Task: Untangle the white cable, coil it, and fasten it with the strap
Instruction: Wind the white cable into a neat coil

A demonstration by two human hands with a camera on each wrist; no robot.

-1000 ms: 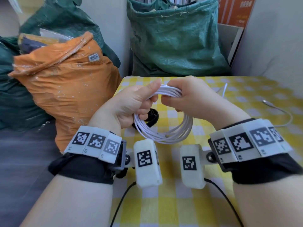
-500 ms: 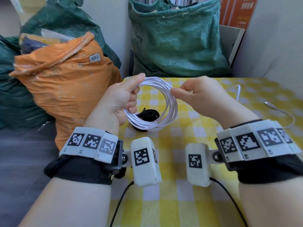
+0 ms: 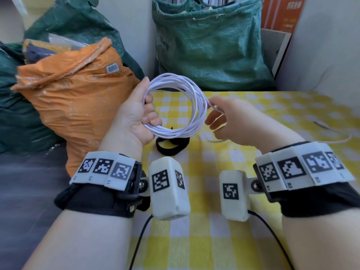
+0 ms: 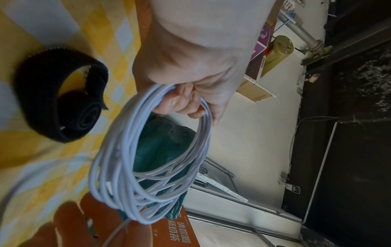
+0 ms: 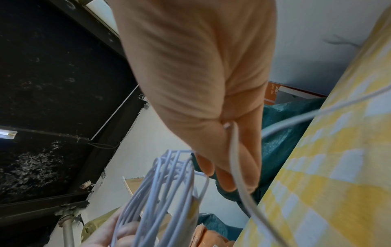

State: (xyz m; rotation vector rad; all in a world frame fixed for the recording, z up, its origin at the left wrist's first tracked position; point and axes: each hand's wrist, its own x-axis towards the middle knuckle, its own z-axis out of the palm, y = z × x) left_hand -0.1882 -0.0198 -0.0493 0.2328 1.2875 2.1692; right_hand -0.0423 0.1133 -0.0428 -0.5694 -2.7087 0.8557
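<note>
White cable [image 3: 194,106] coil now higher, centre frame, rounder. Left hand [image 3: 134,117] fingers curl round it. Right hand [image 3: 233,117] has slid onto the loose tail, pinching lightly — winding nearly done. Strap [image 3: 171,146] lies untouched below.

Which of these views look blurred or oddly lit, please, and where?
Head view: evenly daylit, white cable crisp, left border smeared. Left wrist view: right hand blurred and orange-tinted, strap slightly soft. Right wrist view: tablecloth and loose cable strand soft.
</note>
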